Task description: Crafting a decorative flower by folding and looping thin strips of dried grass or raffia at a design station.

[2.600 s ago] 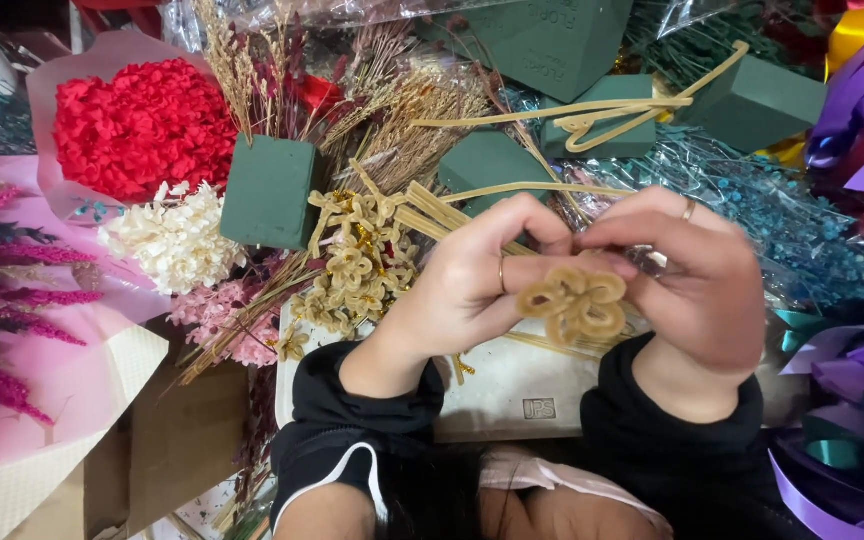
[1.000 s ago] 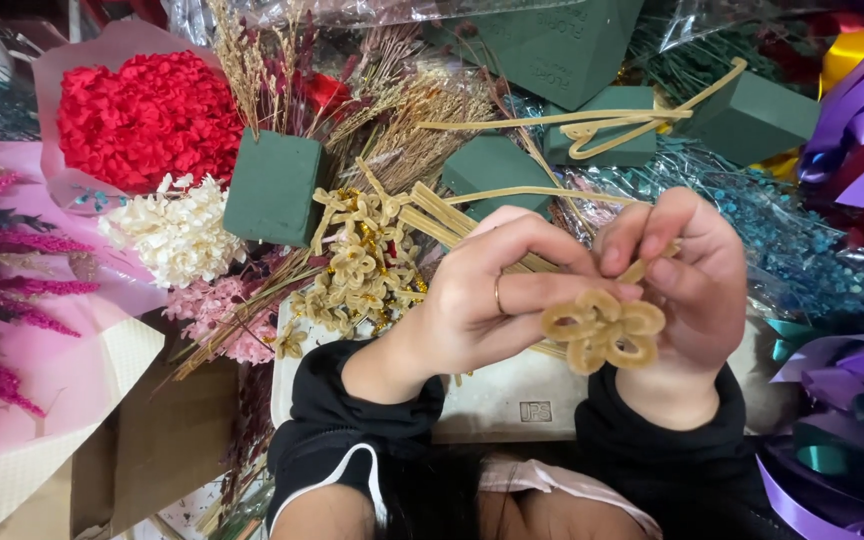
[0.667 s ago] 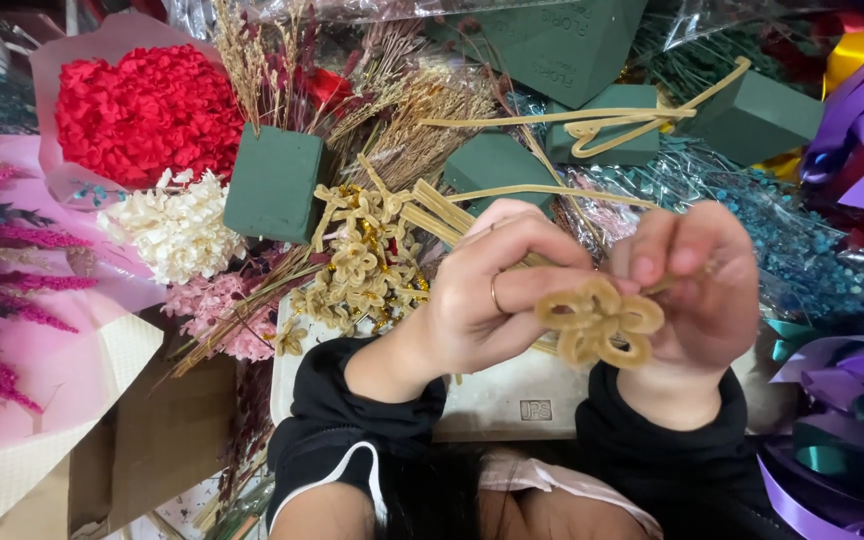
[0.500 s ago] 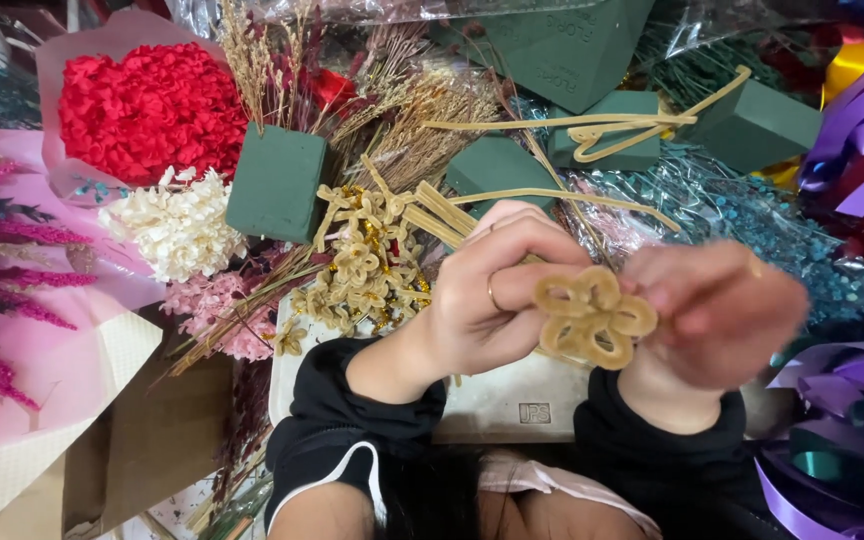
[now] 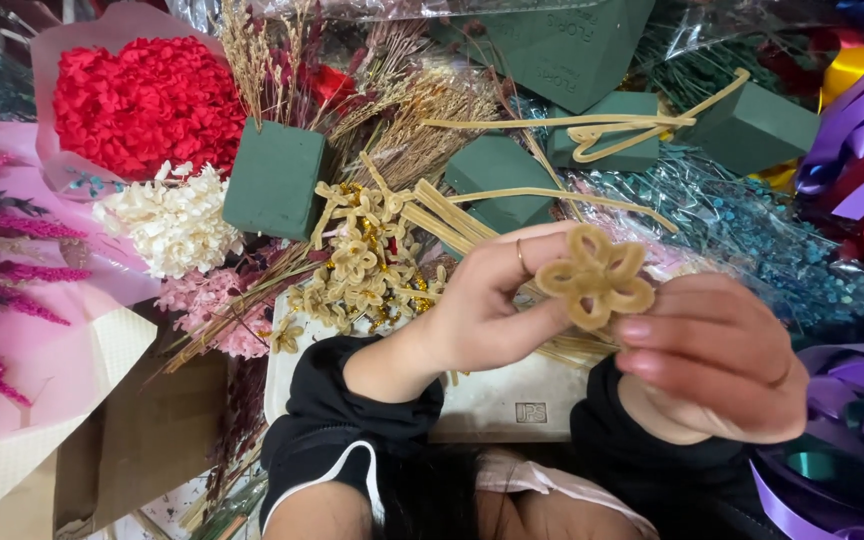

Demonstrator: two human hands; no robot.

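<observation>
Here, left fingers [image 5: 512,262] around straw flower [image 5: 595,276].

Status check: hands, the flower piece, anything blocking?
Left hand pinches the tan looped flower. Right hand beside it, fingers at its lower edge. Nothing blocking; more looped flowers piled behind.

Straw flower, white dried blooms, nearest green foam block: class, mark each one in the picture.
straw flower [image 5: 595,277], head view, on its centre.
white dried blooms [image 5: 177,222], head view, middle of the cluster.
green foam block [image 5: 275,180], head view, on its front face.
</observation>
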